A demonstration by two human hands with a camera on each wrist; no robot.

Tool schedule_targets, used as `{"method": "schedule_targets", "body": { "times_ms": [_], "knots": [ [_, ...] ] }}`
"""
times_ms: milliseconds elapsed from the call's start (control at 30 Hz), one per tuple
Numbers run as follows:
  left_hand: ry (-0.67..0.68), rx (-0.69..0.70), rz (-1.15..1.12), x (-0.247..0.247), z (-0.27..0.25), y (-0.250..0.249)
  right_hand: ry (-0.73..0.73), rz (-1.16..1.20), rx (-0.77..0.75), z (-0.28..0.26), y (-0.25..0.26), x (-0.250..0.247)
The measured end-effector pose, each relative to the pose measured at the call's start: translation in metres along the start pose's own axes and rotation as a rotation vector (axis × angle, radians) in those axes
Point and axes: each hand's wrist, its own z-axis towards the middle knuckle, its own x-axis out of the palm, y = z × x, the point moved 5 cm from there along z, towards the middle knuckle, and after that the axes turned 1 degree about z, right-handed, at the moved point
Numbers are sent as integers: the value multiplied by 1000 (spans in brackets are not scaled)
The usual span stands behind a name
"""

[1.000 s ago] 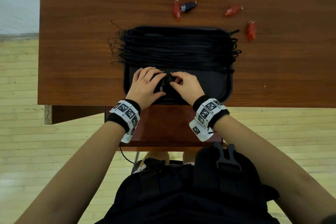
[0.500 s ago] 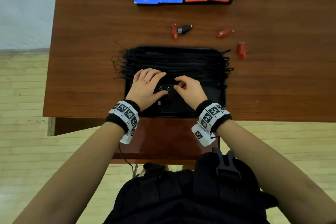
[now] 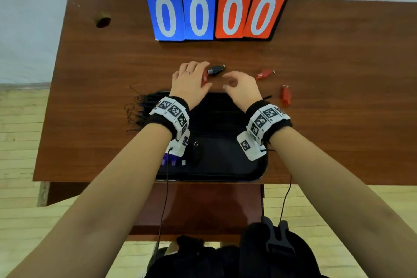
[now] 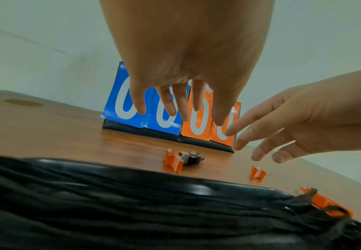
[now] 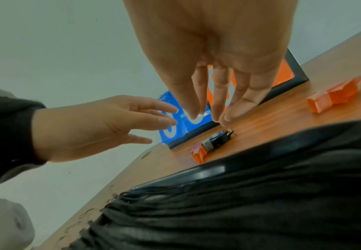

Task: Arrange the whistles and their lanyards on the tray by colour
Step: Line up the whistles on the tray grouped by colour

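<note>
The brown surface (image 3: 90, 97) carries a black tray (image 3: 225, 169) at its near edge, with black lanyards (image 3: 216, 115) heaped across the tray's far half. Both forearms reach over the tray. The left hand (image 3: 189, 79) hovers palm down, fingers (image 4: 164, 101) loosely spread and holding nothing, above a red whistle (image 4: 173, 160) touching a black whistle (image 3: 216, 69). The right hand (image 3: 241, 88) hangs beside it, fingers (image 5: 220, 94) straight and empty. Two more red whistles (image 3: 264, 73) lie nearer the right edge.
</note>
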Motion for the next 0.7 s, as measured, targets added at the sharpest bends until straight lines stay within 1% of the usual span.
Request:
{"method": "schedule_targets", "body": {
  "times_ms": [100, 200, 300, 400, 567, 700],
  "knots": [
    [17, -47, -10, 11, 19, -1, -8, -2, 10, 23, -1, -4],
    [76, -80, 2, 24, 37, 2, 1, -28, 39, 46, -5, -4],
    [138, -85, 21, 33, 51, 5, 64, -25, 70, 64, -9, 1],
    [175, -63, 55, 39, 62, 3, 138, -18, 61, 71, -9, 11],
    [182, -56, 108, 45, 75, 7, 147, 11, 79, 76, -11, 19],
    [135, -49, 89, 51, 75, 10, 137, 4, 126, 78, -21, 18]
  ]
}}
